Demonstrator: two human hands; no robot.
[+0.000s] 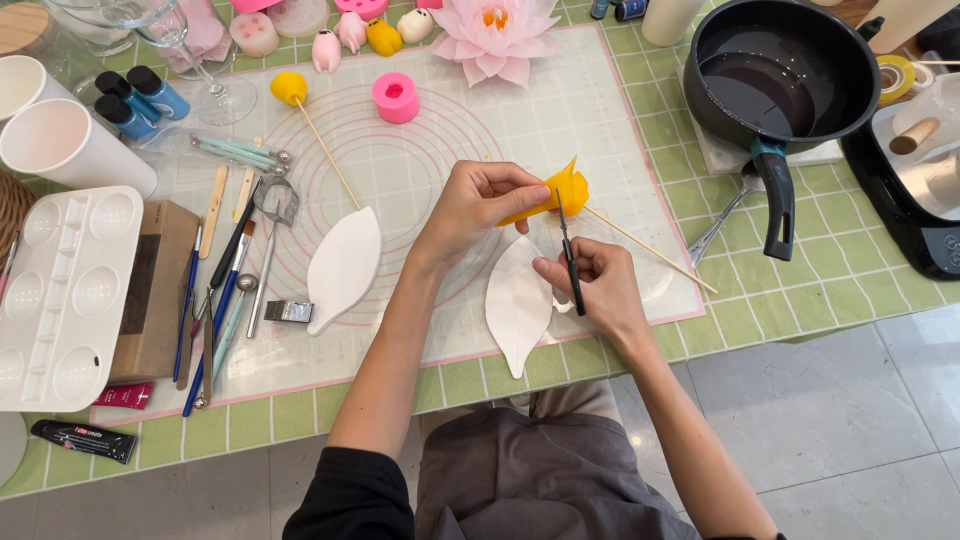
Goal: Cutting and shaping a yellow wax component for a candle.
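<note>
Yellow bud (562,192) on skewer (650,250) pinched in left hand (478,205); right hand (598,285) clamps dark tool (570,265), tip just below bud, mid-counter (800,290).

A black pan (775,70) sits at the table's far right, a pink wax lotus flower (494,38) at the top, a white paint palette (65,295) at the left beside brushes (215,300), and two white leaf-shaped moulds (343,268) on the mat (420,170).
</note>
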